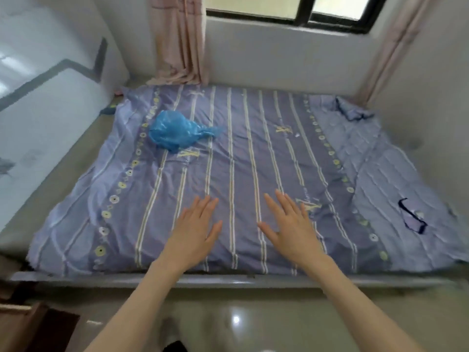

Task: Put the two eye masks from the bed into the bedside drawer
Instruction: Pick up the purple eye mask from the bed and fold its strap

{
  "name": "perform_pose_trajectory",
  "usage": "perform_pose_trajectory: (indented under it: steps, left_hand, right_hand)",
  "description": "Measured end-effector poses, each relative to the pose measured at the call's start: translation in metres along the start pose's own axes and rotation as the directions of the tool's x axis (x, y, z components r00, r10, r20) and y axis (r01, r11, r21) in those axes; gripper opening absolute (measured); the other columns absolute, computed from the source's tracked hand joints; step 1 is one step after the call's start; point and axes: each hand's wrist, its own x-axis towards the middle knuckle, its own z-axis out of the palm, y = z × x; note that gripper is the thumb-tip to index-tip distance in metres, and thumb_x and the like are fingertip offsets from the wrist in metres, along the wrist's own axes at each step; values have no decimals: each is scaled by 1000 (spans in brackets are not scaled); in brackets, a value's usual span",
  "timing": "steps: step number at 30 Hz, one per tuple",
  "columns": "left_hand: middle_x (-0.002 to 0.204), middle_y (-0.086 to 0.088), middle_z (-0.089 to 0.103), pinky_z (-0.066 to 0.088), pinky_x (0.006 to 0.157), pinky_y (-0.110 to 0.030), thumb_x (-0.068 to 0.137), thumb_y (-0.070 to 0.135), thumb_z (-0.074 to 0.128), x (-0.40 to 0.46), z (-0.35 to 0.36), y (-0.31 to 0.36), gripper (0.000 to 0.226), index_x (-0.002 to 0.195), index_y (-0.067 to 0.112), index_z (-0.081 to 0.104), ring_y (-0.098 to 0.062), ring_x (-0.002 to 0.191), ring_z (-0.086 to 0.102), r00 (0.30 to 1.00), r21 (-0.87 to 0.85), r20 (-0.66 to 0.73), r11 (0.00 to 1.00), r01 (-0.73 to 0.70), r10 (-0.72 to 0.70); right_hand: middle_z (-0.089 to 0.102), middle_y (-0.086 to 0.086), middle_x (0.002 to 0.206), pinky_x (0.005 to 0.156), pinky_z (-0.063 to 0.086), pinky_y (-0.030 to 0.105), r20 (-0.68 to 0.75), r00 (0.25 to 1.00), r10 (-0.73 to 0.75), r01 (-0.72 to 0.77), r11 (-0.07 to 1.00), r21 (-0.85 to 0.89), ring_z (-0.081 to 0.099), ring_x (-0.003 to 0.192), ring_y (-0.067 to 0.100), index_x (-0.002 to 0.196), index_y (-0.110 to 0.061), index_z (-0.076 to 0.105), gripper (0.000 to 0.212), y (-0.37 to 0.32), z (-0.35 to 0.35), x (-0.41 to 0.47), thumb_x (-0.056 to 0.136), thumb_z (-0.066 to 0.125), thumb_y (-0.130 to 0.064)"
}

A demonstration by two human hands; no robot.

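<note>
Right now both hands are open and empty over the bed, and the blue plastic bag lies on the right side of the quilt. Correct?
Not quite. The head view shows the blue plastic bag on the left side of the quilt. The left hand and right hand are indeed open and empty.

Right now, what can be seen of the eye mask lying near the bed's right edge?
The eye mask is a pale lilac, fabric-looking piece with dark navy trim and a dark strap looping at its upper end. It lies flat and slightly angled on the lighter striped part of the bedspread, close to the right edge. Only the bedspread touches it; both hands are well to its left, open and empty. Finer detail is blurred.
</note>
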Motion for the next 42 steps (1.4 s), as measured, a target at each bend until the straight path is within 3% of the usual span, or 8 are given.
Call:
perform_pose_trajectory:
  steps: [7,14,24,28,31,39,42]
  left_hand:
    - [156,-4,17,12,117,-41,94,39,34,81,90,125,55,144,19,18,-22,144,8,960,-15,174,975,-222,221]
    - [155,-4,18,12,118,-43,95,37,34,185,191,229,55,144,21,17,-23,144,8,866,-89,319,922,-378,386]
    - [152,-11,27,19,115,-42,94,32,41,313,314,352,55,141,11,25,-27,141,20,748,-163,490,890,-427,448]
    - [152,-11,27,18,116,-38,93,32,42,335,362,392,54,141,12,26,-25,141,20,702,-221,562,897,-383,438]
    - [152,-11,26,16,115,-36,93,29,45,352,404,414,54,141,13,26,-25,141,20,682,-233,605,910,-342,411]
    - [152,-14,26,23,114,-37,91,25,50,421,518,470,56,141,12,27,-27,140,23,736,-156,634,972,-176,235]
    - [152,-15,25,18,112,-31,90,18,51,437,564,496,56,140,9,27,-27,139,24,753,-164,646,986,-22,124]
  right_hand:
    - [17,7,155,116,10,45,-76,952,298,-298,955,15,13,143,24,143,-23,18,64,156,-35,-62,89,41,-47]
    - [23,10,153,114,16,47,-143,837,527,-530,848,26,20,141,25,141,-20,23,63,304,-54,-77,88,43,-48]
    - [24,12,152,113,19,47,-59,705,707,-703,708,73,22,140,26,140,-18,25,59,473,-76,-56,90,44,-41]
    - [34,14,147,110,25,47,-36,672,739,-735,673,86,29,137,27,138,-14,31,55,530,-70,-63,90,46,-35]
    - [30,13,149,112,22,45,37,665,746,-746,660,94,26,138,27,139,-15,28,53,584,-61,-60,91,43,-34]
    - [34,18,146,108,25,40,186,731,657,-682,717,147,31,133,32,137,-11,30,47,756,-31,-15,92,42,-19]
    - [45,21,136,98,30,33,224,757,613,-652,728,213,42,123,35,132,-5,39,41,813,-17,3,91,40,-8]
